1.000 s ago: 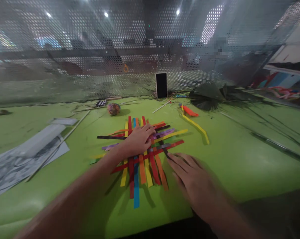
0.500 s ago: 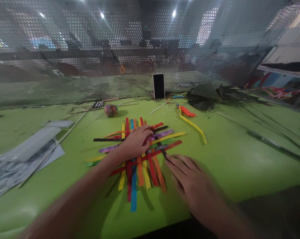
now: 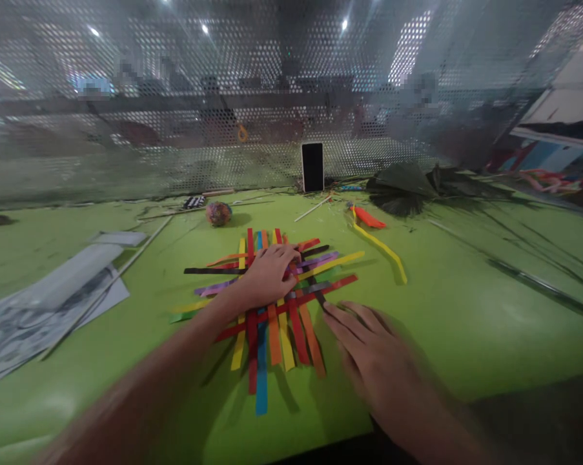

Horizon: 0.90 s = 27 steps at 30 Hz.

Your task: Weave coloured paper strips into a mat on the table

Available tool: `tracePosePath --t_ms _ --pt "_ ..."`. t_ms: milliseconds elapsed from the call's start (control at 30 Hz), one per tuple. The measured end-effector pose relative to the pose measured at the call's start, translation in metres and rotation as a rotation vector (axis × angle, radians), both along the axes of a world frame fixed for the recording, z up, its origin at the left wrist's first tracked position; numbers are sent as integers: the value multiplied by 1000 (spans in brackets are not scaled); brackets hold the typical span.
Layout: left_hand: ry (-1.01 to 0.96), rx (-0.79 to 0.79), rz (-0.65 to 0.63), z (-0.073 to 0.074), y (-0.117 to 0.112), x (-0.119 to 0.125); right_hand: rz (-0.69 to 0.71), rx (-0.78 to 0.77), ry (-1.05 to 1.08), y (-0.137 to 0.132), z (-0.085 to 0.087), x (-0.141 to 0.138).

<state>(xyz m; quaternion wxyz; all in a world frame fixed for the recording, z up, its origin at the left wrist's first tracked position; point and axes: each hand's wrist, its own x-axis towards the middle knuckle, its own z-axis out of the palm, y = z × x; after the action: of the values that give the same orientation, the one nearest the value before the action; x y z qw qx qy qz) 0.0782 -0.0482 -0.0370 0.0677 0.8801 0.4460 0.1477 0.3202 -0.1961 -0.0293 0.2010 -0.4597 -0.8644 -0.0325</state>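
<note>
A loose weave of coloured paper strips lies on the green table, with red, orange, yellow, blue, purple and black strips crossing each other. My left hand rests flat on the middle of the weave, fingers together, pressing it down. My right hand lies palm down at the weave's lower right corner, fingers spread, its fingertips touching the ends of a dark strip and a red strip. It holds nothing that I can see.
A spare yellow strip and an orange piece lie to the right. A phone leans against the perforated screen. A rubber-band ball, grey papers, thin sticks and dark leaves sit around the table.
Both hands stay nearly where they were. The view shifts slightly, and the right hand stays blurred at the weave's corner.
</note>
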Motion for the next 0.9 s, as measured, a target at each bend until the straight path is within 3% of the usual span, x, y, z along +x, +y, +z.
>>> tracePosePath --t_ms 367,567,767,900 --pt "-128 -64 2 0 4 -4 -20 -34 -35 2 1 -7" --pt "-177 2 40 -3 0 -3 -49 -30 -41 5 3 -12" --pt "-235 13 -1 -3 -9 -2 -52 -45 -67 11 1 -18" --pt "-303 111 -39 0 -11 -6 -56 -43 -70 15 0 -21"
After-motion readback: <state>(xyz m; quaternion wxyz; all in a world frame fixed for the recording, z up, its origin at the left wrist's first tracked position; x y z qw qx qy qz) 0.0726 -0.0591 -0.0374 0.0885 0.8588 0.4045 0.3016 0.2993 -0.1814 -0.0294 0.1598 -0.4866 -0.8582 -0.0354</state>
